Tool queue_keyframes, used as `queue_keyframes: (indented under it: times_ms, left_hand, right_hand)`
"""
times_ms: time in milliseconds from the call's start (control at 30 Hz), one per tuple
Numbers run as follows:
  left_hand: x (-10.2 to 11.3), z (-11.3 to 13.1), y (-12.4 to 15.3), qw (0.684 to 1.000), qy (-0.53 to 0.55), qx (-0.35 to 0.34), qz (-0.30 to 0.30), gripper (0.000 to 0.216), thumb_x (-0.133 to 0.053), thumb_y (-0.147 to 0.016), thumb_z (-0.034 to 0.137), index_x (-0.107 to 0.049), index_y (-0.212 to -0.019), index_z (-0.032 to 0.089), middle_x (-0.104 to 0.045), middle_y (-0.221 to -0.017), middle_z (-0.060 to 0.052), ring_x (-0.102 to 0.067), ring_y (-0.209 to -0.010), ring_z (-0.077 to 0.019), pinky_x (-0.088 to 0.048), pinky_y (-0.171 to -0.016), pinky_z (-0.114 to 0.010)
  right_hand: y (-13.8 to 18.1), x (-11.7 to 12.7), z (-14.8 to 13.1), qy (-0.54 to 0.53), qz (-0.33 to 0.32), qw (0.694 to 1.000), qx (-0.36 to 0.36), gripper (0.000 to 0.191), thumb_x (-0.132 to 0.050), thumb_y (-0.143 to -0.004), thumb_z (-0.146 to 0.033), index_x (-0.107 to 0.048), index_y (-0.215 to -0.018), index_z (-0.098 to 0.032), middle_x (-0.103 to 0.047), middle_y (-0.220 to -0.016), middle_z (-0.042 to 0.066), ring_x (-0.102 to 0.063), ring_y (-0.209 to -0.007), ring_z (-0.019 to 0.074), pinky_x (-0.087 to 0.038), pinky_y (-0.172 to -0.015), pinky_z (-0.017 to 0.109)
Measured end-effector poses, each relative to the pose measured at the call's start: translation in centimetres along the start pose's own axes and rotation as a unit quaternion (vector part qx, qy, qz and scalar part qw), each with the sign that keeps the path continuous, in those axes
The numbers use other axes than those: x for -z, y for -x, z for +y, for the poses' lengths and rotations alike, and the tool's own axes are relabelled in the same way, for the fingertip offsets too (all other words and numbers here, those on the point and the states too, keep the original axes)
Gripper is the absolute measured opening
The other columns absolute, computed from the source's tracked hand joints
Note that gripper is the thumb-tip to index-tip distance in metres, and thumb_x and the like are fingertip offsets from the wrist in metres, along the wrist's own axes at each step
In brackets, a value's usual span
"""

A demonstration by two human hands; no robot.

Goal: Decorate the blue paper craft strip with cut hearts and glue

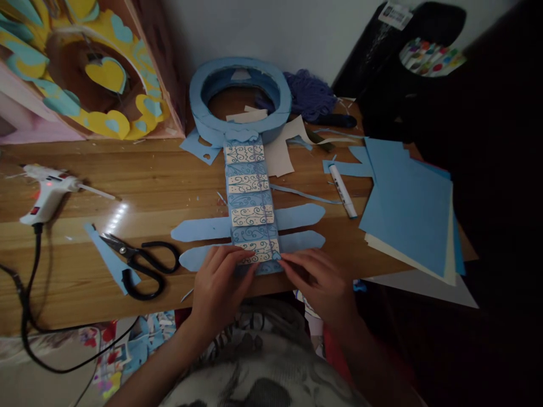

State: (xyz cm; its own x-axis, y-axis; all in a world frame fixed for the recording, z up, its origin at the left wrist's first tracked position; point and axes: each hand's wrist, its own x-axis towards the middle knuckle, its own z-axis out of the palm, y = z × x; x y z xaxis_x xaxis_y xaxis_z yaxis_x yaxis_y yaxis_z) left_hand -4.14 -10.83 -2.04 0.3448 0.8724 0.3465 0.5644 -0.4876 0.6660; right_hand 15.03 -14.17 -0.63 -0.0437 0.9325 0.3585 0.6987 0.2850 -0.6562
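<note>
A long blue cardboard strip (pixel 252 198) lies upright in the view, crossed by blue and cream bands with swirl drawings. Its far end meets a thick blue paper ring (pixel 197 104). My left hand (pixel 220 280) is closed at the near left end of the strip, fingers on the last cream band and thumb by its lower edge. My right hand (pixel 320 280) pinches a small blue paper piece (pixel 276 255), seemingly heart-shaped, at the strip's near right edge. Pointed blue paper strips (pixel 301 216) stick out on both sides from beneath.
Left lie black-handled scissors (pixel 146 260) and a white glue gun (pixel 51 189), its light lit and cord hanging. Right are a white marker (pixel 343 189) and stacked blue and cream sheets (pixel 409 198). Behind are purple yarn (pixel 311 96) and a heart-covered yellow wreath (pixel 121 124).
</note>
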Motion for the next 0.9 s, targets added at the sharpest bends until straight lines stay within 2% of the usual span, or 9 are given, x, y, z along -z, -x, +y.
queue_keyframes:
  times_ms: [433, 633, 900]
  left_hand:
    - [-0.22, -0.04, -0.23, 1.000, 0.009, -0.007, -0.001, 0.019, -0.067, -0.080, 0.015, -0.060, -0.098, 0.019, -0.062, -0.089, -0.003, -0.056, -0.083, -0.0158, -0.047, -0.074, -0.028]
    - [-0.16, -0.09, -0.19, 1.000, 0.005, -0.002, 0.003, 0.019, -0.066, -0.081, 0.016, -0.059, -0.098, 0.020, -0.063, -0.089, -0.003, -0.057, -0.084, -0.0170, -0.049, -0.073, -0.030]
    - [-0.33, -0.39, 0.00, 1.000, -0.001, 0.002, -0.005, 0.014, -0.064, -0.083, 0.019, -0.060, -0.097, 0.021, -0.064, -0.088, -0.004, -0.059, -0.083, -0.0173, -0.049, -0.072, -0.030]
  right_hand:
    - [-0.49, -0.19, 0.14, 0.016, -0.024, 1.000, -0.007, 0.009, -0.064, -0.083, -0.011, -0.068, -0.091, -0.015, -0.066, -0.075, 0.004, -0.060, -0.072, 0.0147, -0.050, -0.069, 0.028]
    - [-0.50, -0.03, 0.00, 0.011, -0.021, 1.000, -0.017, 0.009, -0.064, -0.084, -0.013, -0.067, -0.092, -0.018, -0.067, -0.077, 0.003, -0.061, -0.073, 0.0148, -0.050, -0.069, 0.028]
    - [-0.66, 0.33, 0.08, 0.039, -0.026, 0.998, 0.042, 0.013, -0.059, -0.085, -0.012, -0.068, -0.091, -0.018, -0.065, -0.074, 0.004, -0.058, -0.069, 0.0155, -0.050, -0.066, 0.030]
